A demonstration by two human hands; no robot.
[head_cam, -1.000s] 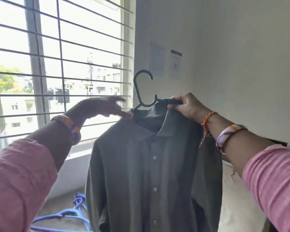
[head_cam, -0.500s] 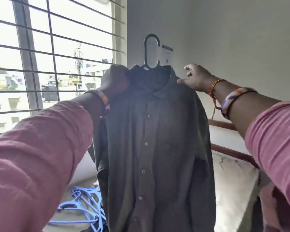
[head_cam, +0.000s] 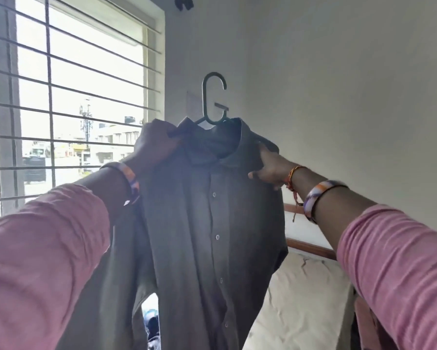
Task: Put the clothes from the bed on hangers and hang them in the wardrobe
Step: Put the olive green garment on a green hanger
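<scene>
The fingers of the left hand (head_cam: 157, 145) are curled round the left shoulder of the dark shirt (head_cam: 212, 223), and its right shoulder is pinched by the fingers of the right hand (head_cam: 269, 166). The shirt is held up on a dark hanger (head_cam: 213, 97), whose hook stands free above the collar against the bare wall (head_cam: 338, 97). The barred window (head_cam: 73, 97) lies close to the left. The bed (head_cam: 300, 299) is partly hidden behind the shirt, whose hem is cut off below.
</scene>
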